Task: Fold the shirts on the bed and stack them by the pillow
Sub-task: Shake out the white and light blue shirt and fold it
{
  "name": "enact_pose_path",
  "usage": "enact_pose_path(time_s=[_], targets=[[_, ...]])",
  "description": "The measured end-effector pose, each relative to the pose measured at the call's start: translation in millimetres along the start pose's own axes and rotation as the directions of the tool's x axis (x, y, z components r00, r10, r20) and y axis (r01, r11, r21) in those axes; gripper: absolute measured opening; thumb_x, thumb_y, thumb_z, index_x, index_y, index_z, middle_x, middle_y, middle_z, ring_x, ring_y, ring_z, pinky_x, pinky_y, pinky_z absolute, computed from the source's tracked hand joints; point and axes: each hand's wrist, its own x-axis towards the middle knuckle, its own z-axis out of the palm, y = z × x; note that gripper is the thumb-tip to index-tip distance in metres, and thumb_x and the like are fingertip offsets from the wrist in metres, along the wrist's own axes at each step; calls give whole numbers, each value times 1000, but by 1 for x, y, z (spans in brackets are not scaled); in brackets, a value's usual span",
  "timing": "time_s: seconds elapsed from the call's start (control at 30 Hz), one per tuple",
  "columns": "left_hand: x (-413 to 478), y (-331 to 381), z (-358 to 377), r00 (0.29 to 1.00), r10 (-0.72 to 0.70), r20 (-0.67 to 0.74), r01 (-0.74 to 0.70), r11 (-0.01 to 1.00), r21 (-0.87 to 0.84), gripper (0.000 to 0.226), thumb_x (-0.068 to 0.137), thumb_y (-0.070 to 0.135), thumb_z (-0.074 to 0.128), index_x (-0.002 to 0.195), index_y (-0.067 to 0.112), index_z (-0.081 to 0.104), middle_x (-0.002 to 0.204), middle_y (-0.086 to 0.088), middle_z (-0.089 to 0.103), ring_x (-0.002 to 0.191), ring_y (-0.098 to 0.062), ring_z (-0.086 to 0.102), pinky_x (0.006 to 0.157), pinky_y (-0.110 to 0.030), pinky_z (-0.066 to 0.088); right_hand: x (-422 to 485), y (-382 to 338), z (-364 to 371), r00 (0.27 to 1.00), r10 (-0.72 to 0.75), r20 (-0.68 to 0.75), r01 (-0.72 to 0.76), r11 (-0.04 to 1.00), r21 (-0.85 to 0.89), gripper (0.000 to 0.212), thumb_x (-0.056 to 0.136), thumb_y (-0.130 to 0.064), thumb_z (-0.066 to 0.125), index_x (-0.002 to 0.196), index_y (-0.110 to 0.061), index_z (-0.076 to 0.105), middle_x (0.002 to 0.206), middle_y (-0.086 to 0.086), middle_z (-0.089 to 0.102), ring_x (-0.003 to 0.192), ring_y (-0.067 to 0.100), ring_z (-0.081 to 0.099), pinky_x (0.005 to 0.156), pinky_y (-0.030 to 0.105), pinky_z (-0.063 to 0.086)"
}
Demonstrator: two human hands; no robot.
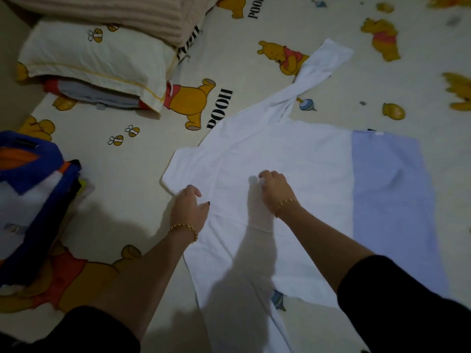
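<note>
I'm looking at a home bedroom. The left hand (188, 207) and right hand (275, 189) grip a white shirt (293, 154) spread on a bed whose cream sheet (237, 64) carries cartoon bears and bees. Beyond the left hand lies 1 matching pillow (89, 54) over folded clothes (102, 94), with a ribbed beige blanket (127, 14) behind it.

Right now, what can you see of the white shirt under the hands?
The white shirt lies spread on the cartoon-print bedsheet, thin cotton by its look, a pale blue band at the picture's right. One long sleeve trails away, twisted. The left hand grips its left edge; the right hand pinches its middle.
</note>
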Motion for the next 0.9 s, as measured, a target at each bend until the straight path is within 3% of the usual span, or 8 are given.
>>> enact_pose_path(time_s=[0.13, 0.3, 0.43, 0.53, 0.67, 0.73, 0.83, 0.9], targets=[[-44, 26, 36, 949, 118, 292, -110, 993, -45, 19, 83, 22, 68, 88, 18, 50, 76, 5, 48, 74, -17, 51, 63, -24, 36, -79, 74, -3, 991, 126, 49, -125, 992, -24, 29, 90, -5, 41, 117, -5, 52, 113, 16, 52, 109, 33, 46, 88, 43, 44], [-112, 53, 84, 728, 303, 615, -383, 924, -1, 39, 72, 46, 74, 91, 23, 50, 82, 10, 47, 79, -12, 49, 67, -23, 37, -180, 157, -11, 980, 177, 91, -161, 974, -157, 35, 86, -24, 43, 116, -11, 53, 110, 9, 53, 102, 30, 49, 78, 37, 40], [-150, 59, 108, 571, 339, 748, -687, 696, 209, 56, 69, 52, 71, 107, 22, 44, 105, 5, 46, 98, -15, 48, 82, -30, 40, -246, 203, -18, 994, 63, 85, -39, 965, -259, 51, 77, -56, 43, 110, -18, 52, 103, 1, 53, 92, 23, 50, 74, 36, 39], [-167, 66, 117, 596, 358, 719, -768, 516, 379, 39, 81, 32, 57, 115, 18, 42, 115, -1, 45, 107, -21, 48, 84, -32, 39, -285, 232, -19, 994, -14, 104, 52, 927, -371, 54, 66, -56, 57, 106, -20, 52, 100, 1, 54, 88, 23, 52, 69, 36, 41], [-172, 70, 127, 641, 323, 697, -766, 327, 553, 44, 90, 17, 46, 132, 14, 34, 127, -4, 43, 114, -23, 46, 87, -33, 38, -296, 250, -13, 998, 24, 66, 8, 895, -445, 39, 66, -35, 63, 97, -16, 50, 88, 4, 56, 77, 27, 57, 61, 37, 45], [-172, 71, 128, 659, 282, 697, -751, 283, 596, 44, 93, 21, 43, 135, 14, 32, 128, -5, 45, 115, -23, 46, 90, -33, 38, -292, 256, -12, 997, 60, 50, -31, 886, -463, 28, 70, -16, 60, 97, -12, 50, 88, 10, 57, 77, 32, 60, 61, 39, 47], [-174, 71, 125, 650, 252, 717, -759, 258, 598, 40, 96, 31, 38, 134, 16, 36, 129, -3, 49, 117, -23, 47, 93, -33, 36, -292, 260, -23, 971, 160, 175, -77, 911, -405, 27, 85, -8, 51, 108, -21, 58, 115, 8, 55, 104, 31, 54, 77, 36, 38], [-178, 72, 122, 628, 224, 745, -775, 271, 572, 38, 96, 34, 39, 129, 17, 40, 127, -3, 52, 116, -22, 48, 94, -32, 36, -297, 261, -32, 925, 217, 313, -106, 936, -335, 27, 84, -6, 49, 80, -33, 47, 101, 4, 53, 95, 24, 51, 71, 29, 31]])
